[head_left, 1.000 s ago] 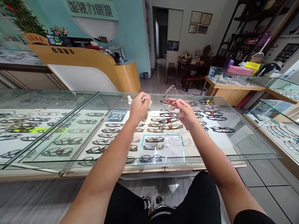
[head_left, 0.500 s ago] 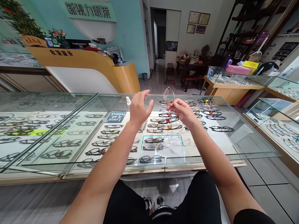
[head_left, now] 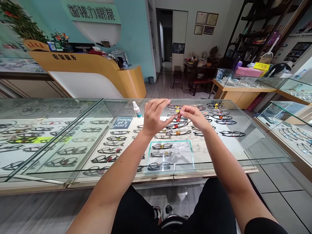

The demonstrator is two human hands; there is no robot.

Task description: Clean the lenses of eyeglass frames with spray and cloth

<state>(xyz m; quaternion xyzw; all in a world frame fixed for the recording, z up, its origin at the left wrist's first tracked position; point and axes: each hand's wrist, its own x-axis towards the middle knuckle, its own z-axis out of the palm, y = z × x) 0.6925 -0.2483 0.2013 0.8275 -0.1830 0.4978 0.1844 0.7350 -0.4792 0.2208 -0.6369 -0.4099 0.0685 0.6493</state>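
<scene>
Over glass counter (head_left: 219, 151) | eyeglasses (head_left: 172, 109): lens leftward, long axis unclear | right fingers (head_left: 189, 110) pinch frame | left fingers (head_left: 158, 104) spread wide

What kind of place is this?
It's probably an eyeglasses shop. The glass display case in front holds rows of glasses frames, and the Chinese sign on the wall ends with the word for glasses.

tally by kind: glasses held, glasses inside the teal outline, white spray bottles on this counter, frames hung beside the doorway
Thin-rimmed held eyeglasses: 1
Eyeglasses inside teal rectangular outline: 3
White plastic spray bottle: 1
Rectangular wall frames: 4
Total: 9
</scene>
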